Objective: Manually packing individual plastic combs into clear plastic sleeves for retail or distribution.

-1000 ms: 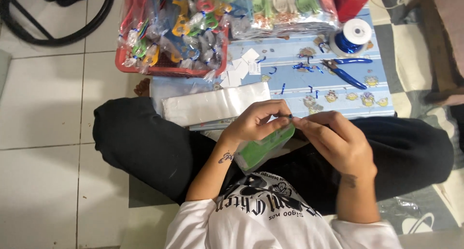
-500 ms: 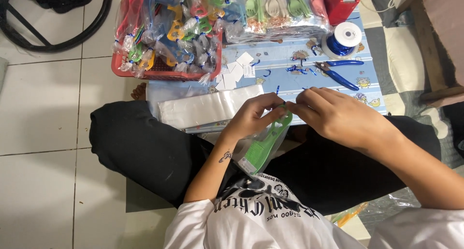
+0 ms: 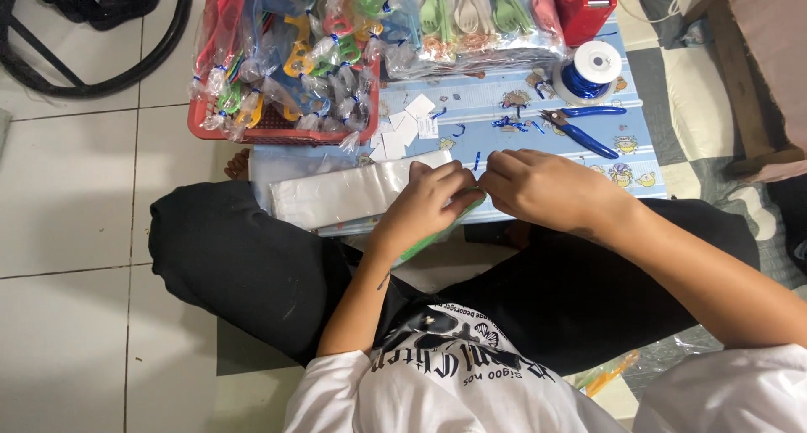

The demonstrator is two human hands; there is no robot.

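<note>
Both of my hands meet over my lap at the near edge of a low blue patterned table [image 3: 521,118]. My left hand [image 3: 424,202] grips a clear plastic bag with a green item inside [image 3: 437,234], which hangs down below my fingers. My right hand [image 3: 542,187] pinches the top of that same bag, fingertips touching the left hand's. What sits between the fingertips is hidden. A flat stack of clear plastic bags [image 3: 336,196] lies on the table just left of my left hand.
A red basket [image 3: 252,126] holds several bagged colourful items. Packs of plastic cutlery [image 3: 479,17] lie behind. Blue-handled pliers [image 3: 580,130], a spool of blue wire [image 3: 588,71], small white cards [image 3: 408,122] and a red box [image 3: 584,8] lie on the table. Tiled floor spreads to the left.
The view has shifted down and both hands sit slightly farther forward at the table edge. They stay closed together on the bag's top; the green bag hangs less visible beneath.
</note>
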